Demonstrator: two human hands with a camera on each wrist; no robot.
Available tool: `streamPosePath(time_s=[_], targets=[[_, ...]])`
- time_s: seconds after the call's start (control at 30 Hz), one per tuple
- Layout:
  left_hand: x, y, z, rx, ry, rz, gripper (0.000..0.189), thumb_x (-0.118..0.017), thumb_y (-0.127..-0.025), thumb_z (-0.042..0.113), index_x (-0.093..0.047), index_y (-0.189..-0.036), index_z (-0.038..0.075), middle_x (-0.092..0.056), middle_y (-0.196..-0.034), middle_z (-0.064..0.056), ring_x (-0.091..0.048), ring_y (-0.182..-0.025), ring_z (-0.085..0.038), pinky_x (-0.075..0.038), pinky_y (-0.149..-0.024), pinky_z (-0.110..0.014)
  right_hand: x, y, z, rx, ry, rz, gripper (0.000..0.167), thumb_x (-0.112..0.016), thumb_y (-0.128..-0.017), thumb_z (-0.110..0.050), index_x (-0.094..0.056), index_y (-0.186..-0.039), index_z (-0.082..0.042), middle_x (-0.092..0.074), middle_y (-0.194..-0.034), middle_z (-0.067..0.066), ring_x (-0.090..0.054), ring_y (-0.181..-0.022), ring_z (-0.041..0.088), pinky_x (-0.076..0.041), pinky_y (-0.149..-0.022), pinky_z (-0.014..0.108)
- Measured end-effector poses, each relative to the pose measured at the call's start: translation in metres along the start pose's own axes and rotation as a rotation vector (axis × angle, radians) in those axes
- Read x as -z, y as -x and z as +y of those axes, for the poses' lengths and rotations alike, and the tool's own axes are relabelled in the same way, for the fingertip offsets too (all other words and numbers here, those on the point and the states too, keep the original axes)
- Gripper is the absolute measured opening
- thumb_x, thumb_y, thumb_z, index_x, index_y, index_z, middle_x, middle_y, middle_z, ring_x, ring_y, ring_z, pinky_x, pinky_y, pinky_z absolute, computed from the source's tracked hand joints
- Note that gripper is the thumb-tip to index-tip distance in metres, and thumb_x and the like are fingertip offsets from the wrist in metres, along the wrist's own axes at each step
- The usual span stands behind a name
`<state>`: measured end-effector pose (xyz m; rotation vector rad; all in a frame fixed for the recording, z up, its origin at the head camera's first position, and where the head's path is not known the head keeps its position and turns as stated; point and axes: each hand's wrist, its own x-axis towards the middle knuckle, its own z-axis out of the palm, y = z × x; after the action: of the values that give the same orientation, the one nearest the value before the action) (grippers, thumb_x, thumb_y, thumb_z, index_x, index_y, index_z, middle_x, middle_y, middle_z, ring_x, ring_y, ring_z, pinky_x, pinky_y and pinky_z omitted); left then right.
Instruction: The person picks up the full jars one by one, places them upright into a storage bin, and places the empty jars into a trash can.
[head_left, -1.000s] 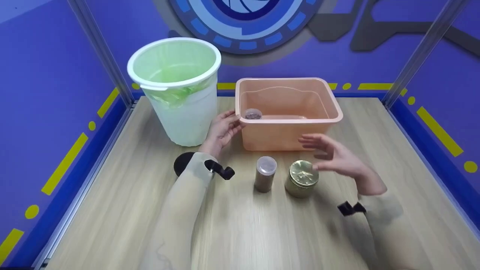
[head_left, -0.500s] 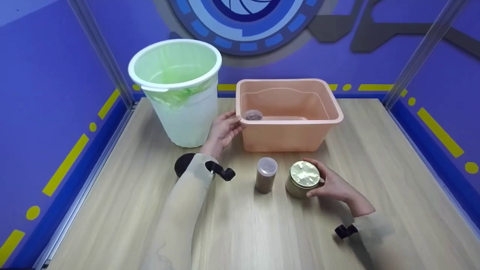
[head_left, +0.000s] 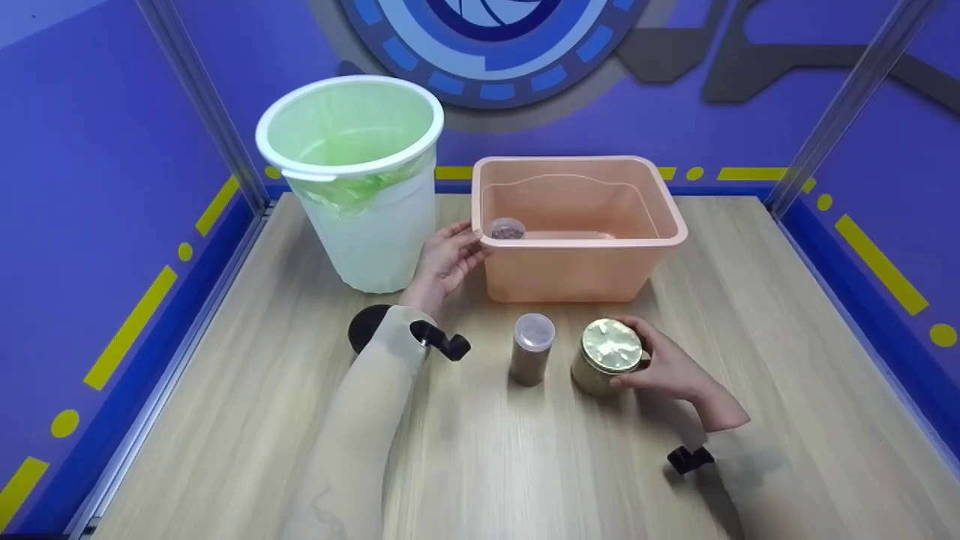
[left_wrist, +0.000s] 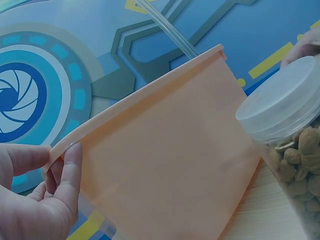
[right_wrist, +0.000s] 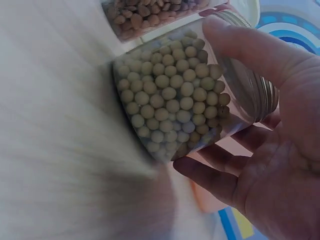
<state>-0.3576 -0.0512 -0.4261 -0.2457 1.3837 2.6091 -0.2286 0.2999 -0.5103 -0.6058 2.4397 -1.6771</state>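
My left hand (head_left: 442, 262) pinches the near left corner of a peach plastic tub's rim (head_left: 577, 271), with the thumb on top and fingers beneath, as the left wrist view shows. A small clear-lidded container (head_left: 508, 229) of brown pieces sits inside the tub's near left corner. On the table, my right hand (head_left: 667, 367) grips a gold-lidded clear jar (head_left: 609, 352) from its right side. Round beige balls fill most of this jar (right_wrist: 170, 100) in the right wrist view. To its left a slim, clear-lidded jar (head_left: 531, 360) of brown nuts stands upright.
A tall white trash bin (head_left: 375, 232) with a green liner stands at the back left, close to my left hand. Blue panels (head_left: 97, 187) enclose the wooden table (head_left: 480, 465) at the back and both sides.
My right hand has come down from beside and above the gold-lidded jar and now grips it. The left hand has stayed on the tub's rim.
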Motion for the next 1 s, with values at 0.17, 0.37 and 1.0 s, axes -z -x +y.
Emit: streamPosePath(time_s=[0.17,0.37,1.0], targets=[[0.0,0.0,0.0,0.004,0.001,0.001,0.047,-0.059,-0.099,-0.007,-0.05,-0.144,-0.005,-0.048,-0.152,-0.03,-0.067,-0.091,-0.02,-0.065,-0.075,-0.026,0.014,-0.004,-0.027,0.035,0.01,0.025,0.089,-0.088,-0.071,0.005,-0.043,-0.148,0.0,-0.058,-0.135,0.006,-0.059,-0.119,0.003,-0.049,-0.099,0.013],[0.0,0.0,0.001,0.011,-0.009,0.006,0.048,-0.061,-0.099,-0.005,-0.05,-0.145,-0.003,-0.05,-0.152,-0.029,-0.066,-0.098,-0.023,-0.066,-0.078,-0.027,0.035,-0.021,-0.072,0.151,-0.012,0.046,0.088,-0.079,-0.073,0.018,-0.035,-0.149,0.008,-0.056,-0.134,-0.001,-0.059,-0.119,0.004,-0.052,-0.099,0.014],[0.0,-0.001,0.0,0.003,0.007,-0.007,0.047,-0.057,-0.1,-0.007,-0.048,-0.146,-0.005,-0.046,-0.153,-0.029,-0.065,-0.102,-0.025,-0.065,-0.073,-0.025,0.057,-0.175,-0.137,0.024,0.272,0.236,0.092,-0.086,-0.078,-0.01,-0.033,-0.153,-0.004,-0.048,-0.148,0.02,-0.049,-0.132,0.031,-0.041,-0.116,0.045]])
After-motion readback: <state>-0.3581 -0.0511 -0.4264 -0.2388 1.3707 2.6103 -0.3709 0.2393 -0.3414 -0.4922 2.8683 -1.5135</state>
